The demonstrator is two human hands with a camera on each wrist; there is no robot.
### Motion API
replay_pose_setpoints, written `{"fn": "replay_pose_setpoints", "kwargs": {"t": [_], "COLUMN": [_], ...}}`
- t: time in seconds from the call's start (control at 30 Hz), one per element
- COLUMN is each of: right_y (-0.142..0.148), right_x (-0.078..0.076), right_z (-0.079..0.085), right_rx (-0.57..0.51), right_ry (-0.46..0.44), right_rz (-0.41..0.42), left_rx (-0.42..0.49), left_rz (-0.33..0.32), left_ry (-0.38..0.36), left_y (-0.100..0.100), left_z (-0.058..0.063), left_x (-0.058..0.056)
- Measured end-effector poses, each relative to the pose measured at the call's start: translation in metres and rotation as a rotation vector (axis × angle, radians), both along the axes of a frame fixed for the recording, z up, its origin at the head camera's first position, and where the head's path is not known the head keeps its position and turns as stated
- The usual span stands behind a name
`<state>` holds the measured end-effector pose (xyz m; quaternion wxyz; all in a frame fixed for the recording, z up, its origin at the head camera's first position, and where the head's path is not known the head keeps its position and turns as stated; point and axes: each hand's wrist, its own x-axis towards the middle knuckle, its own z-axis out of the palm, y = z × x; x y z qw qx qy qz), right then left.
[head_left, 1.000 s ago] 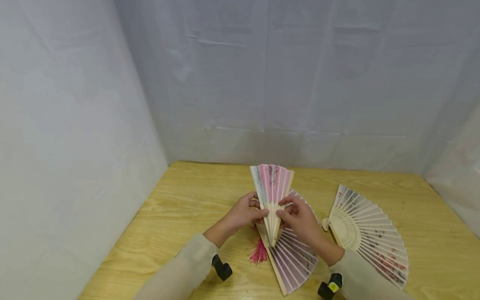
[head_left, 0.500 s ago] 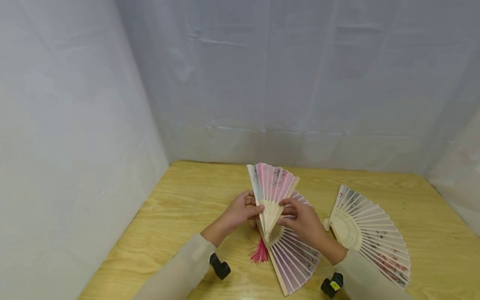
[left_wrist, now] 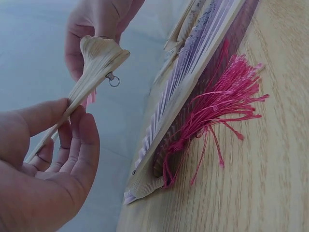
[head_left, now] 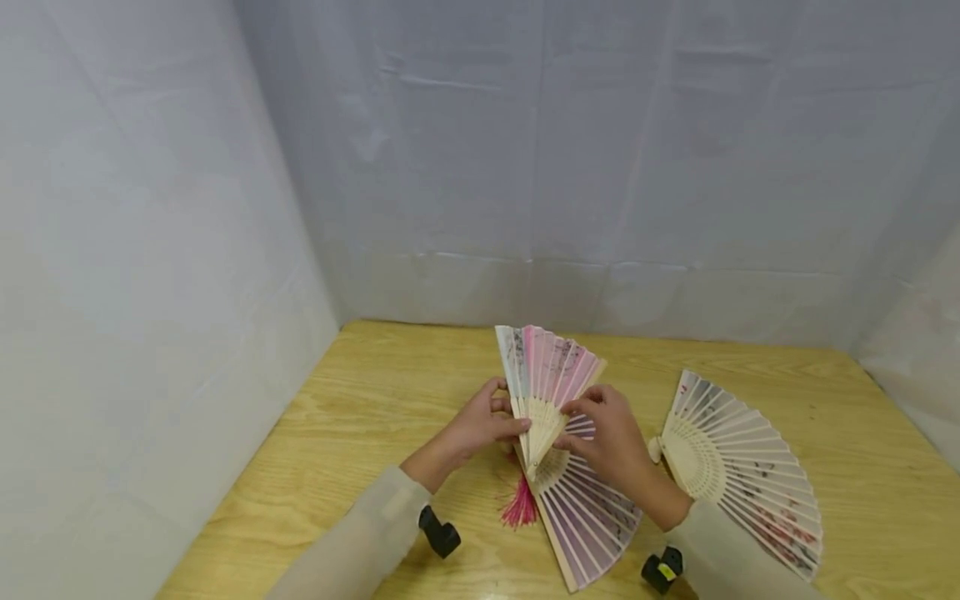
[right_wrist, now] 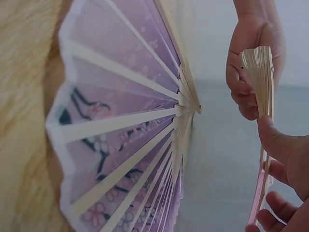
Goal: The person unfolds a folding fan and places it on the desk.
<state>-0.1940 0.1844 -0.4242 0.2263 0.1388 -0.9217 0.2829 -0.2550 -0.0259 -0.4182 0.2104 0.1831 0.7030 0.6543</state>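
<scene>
Between my hands is a partly spread pink folding fan (head_left: 555,367) with pale wooden ribs. My left hand (head_left: 480,429) pinches its left outer rib, thumb in front. My right hand (head_left: 611,437) pinches the right outer rib. In the left wrist view the fan's ribbed pivot end (left_wrist: 104,53) carries a small metal ring. Beneath the held fan, a purple folding fan (head_left: 596,508) lies spread on the table, and its floral cloth (right_wrist: 116,121) fills much of the right wrist view. Beside its guard rib lies a pink tassel (left_wrist: 222,99).
A white folding fan (head_left: 742,475) with red and dark flower prints lies spread to the right, a small pale piece (head_left: 655,450) at its pivot. The wooden table (head_left: 337,417) is bounded by hanging white sheets (head_left: 465,167) at the back and sides.
The pink fan has spread wider, its right edge moving right and its pivot end shifting slightly up and left. The purple and white fans have stayed in place.
</scene>
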Motion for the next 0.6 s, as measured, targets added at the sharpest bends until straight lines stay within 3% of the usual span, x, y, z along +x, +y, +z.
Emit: {"fn": "replay_pose_setpoints", "kwargs": {"t": [0.47, 0.6], "right_y": [0.0055, 0.0065], "right_x": [-0.0022, -0.0011], "right_z": [-0.0017, -0.0018], "right_rx": [0.118, 0.177], "right_ry": [0.259, 0.277], "right_rz": [0.016, -0.009], "left_rx": [-0.011, 0.008], "left_rz": [0.005, 0.005], "left_ry": [-0.004, -0.013], "left_y": [-0.0019, -0.0026], "left_z": [-0.0003, 0.0010], "left_x": [-0.0003, 0.0010]}}
